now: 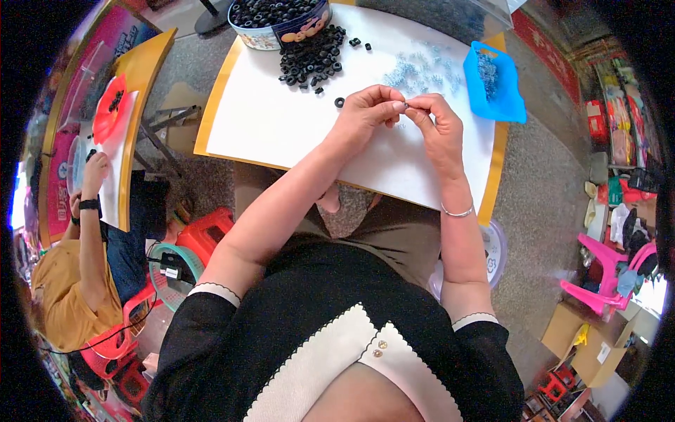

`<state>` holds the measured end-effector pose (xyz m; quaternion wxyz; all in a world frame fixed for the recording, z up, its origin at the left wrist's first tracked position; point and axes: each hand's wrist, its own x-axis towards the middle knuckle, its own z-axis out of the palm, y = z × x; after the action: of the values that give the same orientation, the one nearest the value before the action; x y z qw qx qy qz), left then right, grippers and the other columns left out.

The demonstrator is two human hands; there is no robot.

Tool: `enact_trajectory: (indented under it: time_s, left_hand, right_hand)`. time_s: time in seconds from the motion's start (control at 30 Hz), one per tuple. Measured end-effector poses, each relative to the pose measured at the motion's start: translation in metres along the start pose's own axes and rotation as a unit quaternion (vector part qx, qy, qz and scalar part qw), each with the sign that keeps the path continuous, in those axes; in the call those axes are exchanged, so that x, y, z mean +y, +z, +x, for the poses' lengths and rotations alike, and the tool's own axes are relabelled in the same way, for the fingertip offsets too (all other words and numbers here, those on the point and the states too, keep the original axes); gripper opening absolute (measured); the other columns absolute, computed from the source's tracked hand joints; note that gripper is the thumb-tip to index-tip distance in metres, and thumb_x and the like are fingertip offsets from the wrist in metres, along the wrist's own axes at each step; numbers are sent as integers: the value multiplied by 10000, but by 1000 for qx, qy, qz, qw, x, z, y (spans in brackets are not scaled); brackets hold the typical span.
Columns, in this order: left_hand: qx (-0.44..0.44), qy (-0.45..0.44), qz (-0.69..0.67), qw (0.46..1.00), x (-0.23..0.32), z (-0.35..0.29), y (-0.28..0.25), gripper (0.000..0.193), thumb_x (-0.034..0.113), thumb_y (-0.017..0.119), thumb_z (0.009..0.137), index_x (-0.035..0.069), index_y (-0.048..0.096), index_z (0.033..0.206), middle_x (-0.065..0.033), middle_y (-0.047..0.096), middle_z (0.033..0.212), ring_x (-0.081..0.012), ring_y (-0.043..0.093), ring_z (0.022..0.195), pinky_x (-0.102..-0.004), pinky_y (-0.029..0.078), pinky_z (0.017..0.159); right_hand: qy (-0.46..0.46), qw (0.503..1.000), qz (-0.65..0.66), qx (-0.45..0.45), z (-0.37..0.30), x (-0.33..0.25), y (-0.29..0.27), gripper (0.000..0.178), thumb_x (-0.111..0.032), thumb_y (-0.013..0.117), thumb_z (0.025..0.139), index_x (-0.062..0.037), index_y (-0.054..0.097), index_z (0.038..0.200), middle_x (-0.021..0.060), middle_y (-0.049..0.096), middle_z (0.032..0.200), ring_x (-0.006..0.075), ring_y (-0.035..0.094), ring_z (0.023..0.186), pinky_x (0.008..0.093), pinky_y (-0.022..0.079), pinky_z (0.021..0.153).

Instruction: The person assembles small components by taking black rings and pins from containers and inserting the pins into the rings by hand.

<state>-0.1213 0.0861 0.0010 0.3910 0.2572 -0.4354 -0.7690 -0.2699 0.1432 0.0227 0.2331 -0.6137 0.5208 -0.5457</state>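
My left hand [370,114] and my right hand [439,129] meet fingertip to fingertip over the white table top [274,119]. Both are closed in a pinch around something tiny and dark, too small to name. One loose black ring [339,103] lies beside my left hand. Farther back on the left spreads a pile of small black rings [309,65]. Beyond my fingers, many small pale-blue clear pieces [420,70] are scattered on the white surface.
A round tin [281,34] full of black rings stands at the far left edge of the table. At the right edge sits a blue plastic tray [510,105] with blue pieces. On the left, a person in a mustard shirt [70,295] works at another table with a red dish [109,116].
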Motion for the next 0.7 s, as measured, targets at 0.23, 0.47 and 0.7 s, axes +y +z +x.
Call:
enact_trajectory:
  time_s: [0.23,0.47,0.7]
  left_hand:
    - [3,-25,-37,999,0,0,-2,120,97,632,848,40,601,949,-14,584,801,-95,526,704,-208,438,637]
    - [-42,19,-6,999,1,-1,2,133,70,640,846,27,600,965,-16,612,826,-92,557,727,-223,452,657]
    - [-33,7,11,999,1,-1,2,154,75,653,840,16,599,972,-19,617,841,-94,564,742,-232,457,656]
  right_hand:
    - [44,998,42,-7,-3,0,-2,75,-75,651,820,-39,636,883,32,603,816,122,567,772,242,460,713]
    - [2,994,-107,-13,-6,8,-4,172,-179,577,890,-20,588,827,67,590,804,165,565,763,266,450,718]
    - [39,999,-7,-13,-5,3,-6,149,-156,583,886,-16,589,835,54,584,794,139,554,741,259,448,701]
